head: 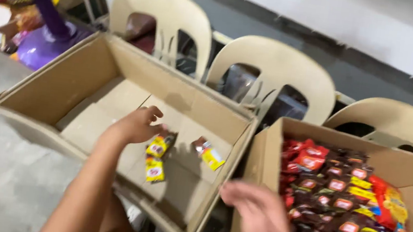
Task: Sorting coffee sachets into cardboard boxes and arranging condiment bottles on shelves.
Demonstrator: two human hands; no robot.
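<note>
Brown cardboard box (90,81), nearly bare: left hand (137,125), fingers curled, apparently releases yellow-and-brown snack sachets (157,149) above its floor. Right hand (257,219), blurred, grip unclear, hovers beside the full sachet carton (264,154). Loosely dropped sachets could scatter unevenly.

One head camera looks steeply down, close above two cardboard boxes (114,99).

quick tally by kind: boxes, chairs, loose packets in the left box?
Cardboard boxes: 2 (near-bare left box, packed right box)
Plastic chairs: 3 (first chair)
Loose packets in the left box: 3 (packets)
Total: 8
</note>
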